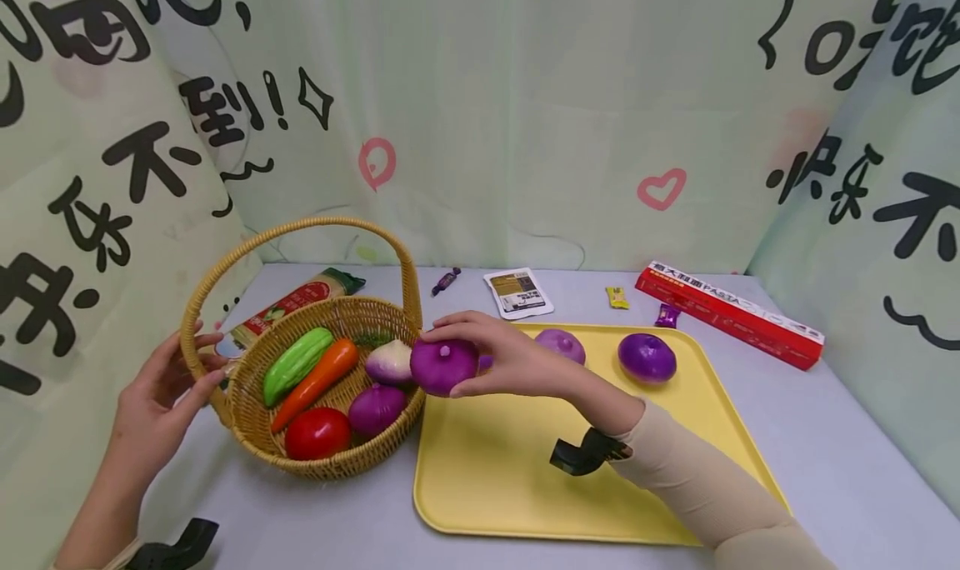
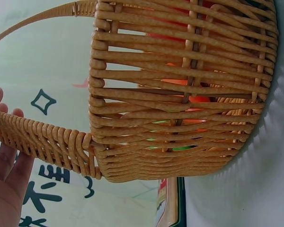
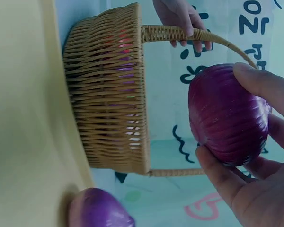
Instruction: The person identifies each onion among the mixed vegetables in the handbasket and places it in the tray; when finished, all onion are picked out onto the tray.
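Observation:
My right hand [image 1: 521,360] grips a purple onion [image 1: 442,370] between thumb and fingers, above the gap between the wicker basket [image 1: 330,468] and the yellow tray [image 1: 517,507]. In the right wrist view the onion [image 3: 227,113] is clear of the basket wall. My left hand [image 1: 153,403] holds the left side of the basket's handle [image 1: 197,303], thumb on one side and fingers on the other. Inside the basket lie a green gourd [image 1: 298,365], a carrot [image 1: 318,382], a tomato [image 1: 318,434], another purple onion [image 1: 377,409] and a white-and-purple turnip-like vegetable [image 1: 388,362].
On the tray's far part rest a dark purple onion [image 1: 647,358] and a lighter one [image 1: 561,345]. Behind stand a red pasta box [image 1: 727,313], a white pouch [image 1: 519,293], small wrapped candies [image 1: 617,297] and a red-green packet [image 1: 292,303]. Printed curtains [image 1: 465,137] enclose the table.

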`<state>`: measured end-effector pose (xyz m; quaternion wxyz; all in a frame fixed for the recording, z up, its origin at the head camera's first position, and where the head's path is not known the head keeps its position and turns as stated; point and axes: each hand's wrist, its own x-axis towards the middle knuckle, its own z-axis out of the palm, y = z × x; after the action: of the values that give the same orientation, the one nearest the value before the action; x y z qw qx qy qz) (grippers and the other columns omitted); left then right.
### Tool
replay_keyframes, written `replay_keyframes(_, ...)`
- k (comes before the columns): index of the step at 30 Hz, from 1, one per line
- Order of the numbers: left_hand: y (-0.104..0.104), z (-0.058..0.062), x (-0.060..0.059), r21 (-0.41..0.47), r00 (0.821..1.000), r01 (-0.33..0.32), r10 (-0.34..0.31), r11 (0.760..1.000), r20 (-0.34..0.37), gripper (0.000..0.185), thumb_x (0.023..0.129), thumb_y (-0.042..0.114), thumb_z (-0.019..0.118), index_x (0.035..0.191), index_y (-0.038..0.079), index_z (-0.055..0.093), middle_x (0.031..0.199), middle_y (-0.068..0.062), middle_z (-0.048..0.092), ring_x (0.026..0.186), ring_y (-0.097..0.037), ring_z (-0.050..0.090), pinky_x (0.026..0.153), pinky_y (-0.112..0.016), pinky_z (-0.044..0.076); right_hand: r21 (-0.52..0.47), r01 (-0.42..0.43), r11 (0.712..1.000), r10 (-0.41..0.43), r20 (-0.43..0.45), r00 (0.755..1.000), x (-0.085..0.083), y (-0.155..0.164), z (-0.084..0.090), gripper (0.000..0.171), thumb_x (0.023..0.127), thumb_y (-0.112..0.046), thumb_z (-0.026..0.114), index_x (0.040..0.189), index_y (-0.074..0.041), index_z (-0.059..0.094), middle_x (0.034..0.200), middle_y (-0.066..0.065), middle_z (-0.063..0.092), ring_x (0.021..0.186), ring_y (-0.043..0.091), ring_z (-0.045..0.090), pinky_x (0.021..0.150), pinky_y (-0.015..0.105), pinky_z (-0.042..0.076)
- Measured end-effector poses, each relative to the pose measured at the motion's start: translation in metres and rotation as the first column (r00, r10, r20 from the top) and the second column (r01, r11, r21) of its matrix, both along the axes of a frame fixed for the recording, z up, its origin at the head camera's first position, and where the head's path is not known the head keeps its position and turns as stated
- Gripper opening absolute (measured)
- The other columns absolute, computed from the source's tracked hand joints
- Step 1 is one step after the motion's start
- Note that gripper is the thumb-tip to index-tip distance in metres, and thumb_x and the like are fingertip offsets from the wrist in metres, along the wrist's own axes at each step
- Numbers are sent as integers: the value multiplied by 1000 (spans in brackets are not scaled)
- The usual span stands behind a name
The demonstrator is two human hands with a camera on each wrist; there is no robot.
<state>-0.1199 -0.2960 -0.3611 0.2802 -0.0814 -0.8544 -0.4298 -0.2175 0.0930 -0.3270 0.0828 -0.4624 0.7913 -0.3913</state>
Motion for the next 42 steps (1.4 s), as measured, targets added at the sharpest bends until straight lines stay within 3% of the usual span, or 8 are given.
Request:
replay_keyframes(8,1,-1,0,-2,1000,-1,1,1000,1,68,84,-7,63,144,14,37,121,27,53,99,11,57,81,0,43,-147,72,987,-38,225,974,5,25,-30,61,77,-15,77,132,-21,52,144,4,42,133,22,41,97,29,50)
replay_keyframes(15,2,1,1,-2,1000,0,0,1000,-13,68,83,-8,62,143,13,38,120,26,54,99,12,57,81,0,43,-117,100,988,-66,270,961,6,32,-56,61,76,-17,78,132,-20,52,141,4,47,129,24,46,97,28,49)
replay_keyframes(25,2,2,2,-5,1000,0,0,1000,-18,68,83,-10,62,143,12,38,120,26,54,99,11,57,82,0,43,-43,47,998,-29,348,937,9,34,-84,61,75,-20,80,130,-23,54,137,-2,50,126,17,48,97,24,48)
replay_keyframes(28,2,2,2,-5,1000,2,-2,1000,-14,68,83,-9,62,143,12,38,120,26,54,99,11,56,82,0,43,-19,11,1000,-4,351,936,9,37,-89,60,76,-22,79,131,-23,54,138,-1,49,128,17,46,99,24,47)
replay_keyframes(35,2,3,1,1,1000,4,-4,1000,-14,68,83,-9,62,143,13,38,121,22,56,100,10,57,82,0,43,81,-53,995,33,230,973,9,42,-93,61,77,-31,77,132,-25,52,140,-3,49,132,15,43,109,29,38)
replay_keyframes(42,2,2,1,-2,1000,-2,2,1000,-10,69,83,-9,63,143,13,38,121,26,54,100,11,57,82,0,43,94,-79,992,51,267,962,8,45,-90,62,78,-28,76,133,-24,50,138,-5,51,129,12,46,109,29,38)
